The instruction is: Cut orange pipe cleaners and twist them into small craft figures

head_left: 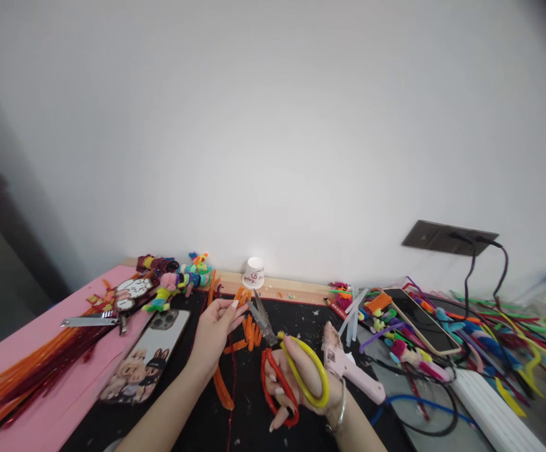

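Slim silver-coloured bangle [343,407] around the bare right wrist [333,395]

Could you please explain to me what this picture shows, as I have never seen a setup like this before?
There is no machine here: these are a person's two bare hands, seen by a camera worn on the head, looking forward and down. That is why the forearms enter from the bottom edge.

The left hand pinches a small orange piece. The right hand holds scissors with one red and one yellow handle, the blades close to the left fingertips.

Below the blades, short orange strips lie on a black mat. To the left are a phone in a cartoon case and long orange strands; to the right, what looks like a pink glue gun. A paper cup stands near the wall.
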The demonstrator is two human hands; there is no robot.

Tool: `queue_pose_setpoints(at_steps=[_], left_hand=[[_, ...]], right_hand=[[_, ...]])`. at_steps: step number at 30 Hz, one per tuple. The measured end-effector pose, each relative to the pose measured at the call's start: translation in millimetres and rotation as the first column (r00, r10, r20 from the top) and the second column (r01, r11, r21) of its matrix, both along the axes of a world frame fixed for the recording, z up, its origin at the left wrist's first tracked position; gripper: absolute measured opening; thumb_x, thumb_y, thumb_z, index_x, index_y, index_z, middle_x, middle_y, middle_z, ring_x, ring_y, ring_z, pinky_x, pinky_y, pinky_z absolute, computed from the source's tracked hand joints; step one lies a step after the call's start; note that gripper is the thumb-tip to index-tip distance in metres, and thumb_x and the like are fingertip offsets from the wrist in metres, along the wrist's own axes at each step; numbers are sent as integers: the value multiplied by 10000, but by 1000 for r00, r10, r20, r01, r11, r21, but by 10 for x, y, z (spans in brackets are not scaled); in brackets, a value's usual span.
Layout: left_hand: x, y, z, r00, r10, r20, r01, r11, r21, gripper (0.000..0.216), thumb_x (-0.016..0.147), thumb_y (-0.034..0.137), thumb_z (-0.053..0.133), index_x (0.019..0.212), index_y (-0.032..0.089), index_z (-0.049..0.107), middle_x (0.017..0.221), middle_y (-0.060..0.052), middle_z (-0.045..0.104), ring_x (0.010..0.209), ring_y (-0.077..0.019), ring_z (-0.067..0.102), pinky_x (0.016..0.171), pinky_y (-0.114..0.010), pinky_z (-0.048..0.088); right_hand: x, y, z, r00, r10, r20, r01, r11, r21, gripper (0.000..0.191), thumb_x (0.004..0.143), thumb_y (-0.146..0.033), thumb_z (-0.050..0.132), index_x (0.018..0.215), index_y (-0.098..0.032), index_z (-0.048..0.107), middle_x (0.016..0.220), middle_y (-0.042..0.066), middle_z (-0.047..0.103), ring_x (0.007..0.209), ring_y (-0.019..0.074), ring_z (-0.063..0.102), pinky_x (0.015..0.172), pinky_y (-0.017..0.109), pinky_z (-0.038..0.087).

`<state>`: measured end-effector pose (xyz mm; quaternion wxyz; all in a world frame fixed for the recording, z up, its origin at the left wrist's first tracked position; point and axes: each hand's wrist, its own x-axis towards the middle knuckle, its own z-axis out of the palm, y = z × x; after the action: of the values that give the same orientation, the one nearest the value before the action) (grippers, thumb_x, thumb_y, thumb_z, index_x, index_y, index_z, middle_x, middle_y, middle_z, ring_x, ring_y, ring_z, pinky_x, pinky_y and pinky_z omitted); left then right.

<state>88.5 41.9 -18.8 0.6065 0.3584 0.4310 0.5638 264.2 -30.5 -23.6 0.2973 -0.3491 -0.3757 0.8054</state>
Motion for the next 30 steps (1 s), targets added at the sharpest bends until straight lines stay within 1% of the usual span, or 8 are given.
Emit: queue_pose_setpoints(at_steps=[3, 7, 10, 14, 19, 23, 26, 30], left_hand=[[8, -13, 5, 999, -39, -33, 39, 999, 1, 337, 706, 415, 781, 805, 156, 588, 836, -98, 754, 997, -279, 711, 893, -378, 552], [23, -26, -23, 991, -89, -102, 93, 995, 35, 464, 615, 542, 799, 755, 158, 579, 800, -109, 752, 973, -314, 715, 843, -402, 565], [27, -19, -43, 984, -103, -148, 112, 992, 53, 513, 585, 607, 781, 729, 161, 572, 776, -102, 750, 948, -316, 722, 818, -400, 567], [19, -1, -30, 980, -109, -168, 120, 991, 60, 539, 569, 644, 765, 723, 168, 563, 758, -88, 752, 914, -308, 730, 783, -389, 571], [12, -9, 12, 980, -96, -173, 106, 993, 46, 530, 579, 626, 768, 747, 163, 574, 749, -84, 751, 868, -288, 739, 730, -337, 564], [8, -26, 24, 988, -94, -125, 101, 994, 45, 465, 602, 542, 790, 795, 158, 611, 815, -80, 761, 863, -261, 741, 721, -294, 549], [3, -21, 24, 990, -88, -113, 93, 995, 38, 420, 607, 479, 796, 828, 151, 655, 832, -81, 767, 856, -252, 739, 738, -295, 548], [3, -4, 25, 984, -79, -157, 89, 995, 53, 398, 602, 418, 794, 875, 143, 703, 837, -82, 773, 849, -259, 733, 763, -328, 553]], right_hand=[[-2, 8, 2, 1000, -17, -6, 17, 1000, -18, 684, 765, -846, 355, 700, -179, 493, 531, -41, 484, 340, 47, 410, 368, 196, 446], [-3, 14, 34, 998, -68, -4, 68, 998, -16, 694, 815, -821, 284, 676, -178, 504, 503, -48, 474, 340, 55, 404, 467, 308, 551], [1, 24, 43, 996, -85, -3, 85, 996, -4, 696, 811, -820, 300, 652, -178, 515, 487, -45, 473, 333, 61, 398, 472, 323, 559], [11, 44, 5, 996, -89, -1, 89, 996, -6, 705, 810, -819, 302, 637, -174, 529, 461, -36, 471, 313, 70, 391, 449, 325, 554], [21, 44, -24, 997, -73, -1, 73, 997, 11, 724, 827, -801, 271, 618, -164, 544, 441, -22, 465, 298, 85, 396, 424, 328, 541], [3, 21, 43, 996, -84, -9, 84, 996, 10, 724, 811, -815, 301, 619, -163, 553, 449, -22, 466, 299, 77, 400, 435, 312, 547], [-16, 9, 97, 997, -83, 3, 83, 997, 8, 742, 780, -846, 309, 615, -164, 550, 444, -27, 462, 292, 72, 403, 436, 297, 550], [-29, 9, 111, 996, -90, 23, 90, 996, 10, 760, 752, -871, 305, 603, -166, 545, 439, -29, 461, 290, 69, 394, 426, 288, 552]])
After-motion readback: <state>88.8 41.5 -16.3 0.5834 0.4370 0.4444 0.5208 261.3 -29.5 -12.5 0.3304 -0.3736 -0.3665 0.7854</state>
